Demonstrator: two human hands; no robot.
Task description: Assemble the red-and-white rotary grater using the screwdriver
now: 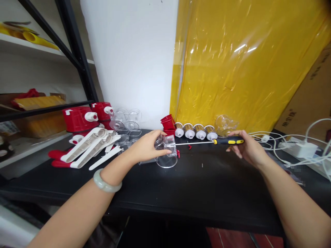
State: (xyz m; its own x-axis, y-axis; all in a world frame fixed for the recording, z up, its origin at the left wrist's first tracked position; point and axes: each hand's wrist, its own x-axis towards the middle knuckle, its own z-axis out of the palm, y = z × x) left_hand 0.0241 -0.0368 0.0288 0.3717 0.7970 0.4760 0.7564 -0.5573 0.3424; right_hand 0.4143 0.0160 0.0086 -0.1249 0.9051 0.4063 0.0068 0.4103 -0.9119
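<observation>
My left hand (152, 146) is closed around a clear plastic part (170, 146) with a round flared rim, held just over the black tabletop. In my right hand (244, 148) is a screwdriver (229, 140) with a black and yellow handle, gripped near its end. Its long shaft lies level and points left; the tip reaches the right side of the clear part, beside a small red piece (178, 153). Whether the tip sits in a screw I cannot tell. Another small red bit (190, 147) lies under the shaft.
Several metal grater drums (200, 131) stand in a row behind, beside red funnel-like parts (168, 124). White and red handles (88, 148), red housings (80, 119) and clear parts (125, 120) lie left. White cables and an adapter (305, 150) are right. A yellow-wrapped panel (232, 69) stands behind.
</observation>
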